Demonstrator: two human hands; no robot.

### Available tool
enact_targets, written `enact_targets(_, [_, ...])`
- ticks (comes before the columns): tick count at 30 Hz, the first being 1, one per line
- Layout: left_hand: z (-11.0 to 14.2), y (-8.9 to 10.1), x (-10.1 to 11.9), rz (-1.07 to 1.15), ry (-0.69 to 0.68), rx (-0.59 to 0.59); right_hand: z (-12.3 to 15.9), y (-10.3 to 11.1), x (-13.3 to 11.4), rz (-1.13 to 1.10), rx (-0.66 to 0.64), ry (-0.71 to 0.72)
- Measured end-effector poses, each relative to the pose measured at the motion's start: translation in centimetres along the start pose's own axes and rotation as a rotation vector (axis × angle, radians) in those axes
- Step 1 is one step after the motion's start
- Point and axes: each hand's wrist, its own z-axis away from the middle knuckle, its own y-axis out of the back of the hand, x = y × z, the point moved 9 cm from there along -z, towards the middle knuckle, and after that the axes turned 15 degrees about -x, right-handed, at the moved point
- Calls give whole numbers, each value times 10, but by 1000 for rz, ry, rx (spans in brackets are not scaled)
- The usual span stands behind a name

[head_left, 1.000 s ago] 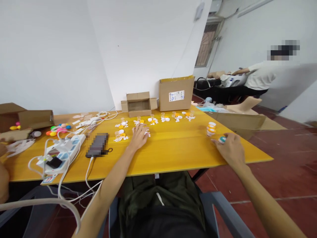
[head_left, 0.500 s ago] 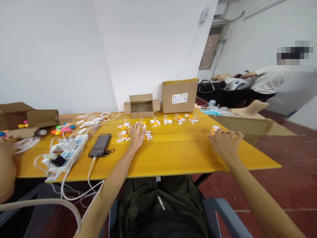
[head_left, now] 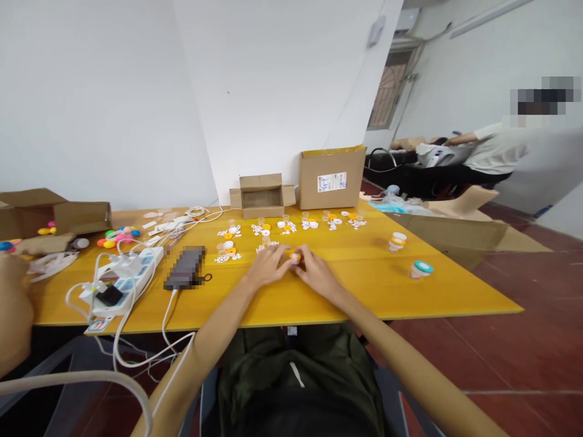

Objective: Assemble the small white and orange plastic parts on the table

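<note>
Near the middle of the table, my left hand [head_left: 268,265] and my right hand [head_left: 317,273] meet with their fingertips closed on a small round orange-and-white cap [head_left: 296,257]. The fingers cover part of the cap. Just beyond my left hand lie a clear plastic cup [head_left: 266,241] and white pieces with dark dots [head_left: 262,249]. To the right stand a clear cup with an orange ring and white lid [head_left: 398,239] and another cup with a teal-rimmed lid [head_left: 422,269].
Several groups of cups, orange rings and white parts [head_left: 334,218] line the back. Behind them stand a small open carton [head_left: 263,211] and a larger box [head_left: 330,182]. On the left are a power strip [head_left: 136,279], cables and a phone [head_left: 186,267]. A person's arm [head_left: 16,309] shows far left.
My right hand has left the lidded cup at the right and come to the middle, uncovering the teal-lidded cup. My left hand has moved right and nearer; both hands now hold the cap.
</note>
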Motion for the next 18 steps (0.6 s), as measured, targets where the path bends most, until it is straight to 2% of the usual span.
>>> enact_targets(3, [-2, -9, -7, 12, 58, -67, -14, -13, -3, -276, -54, 49])
enact_targets(8, [-3, -6, -11, 67, 60, -50, -21, -20, -1, -579, -85, 121])
enact_targets(12, [-3, -4, -9, 136, 50, -67, -20, -20, 4, -684, -84, 96])
enact_targets(18, [-1, -6, -9, 181, 61, -110, -20, -18, 14, -689, -46, 39])
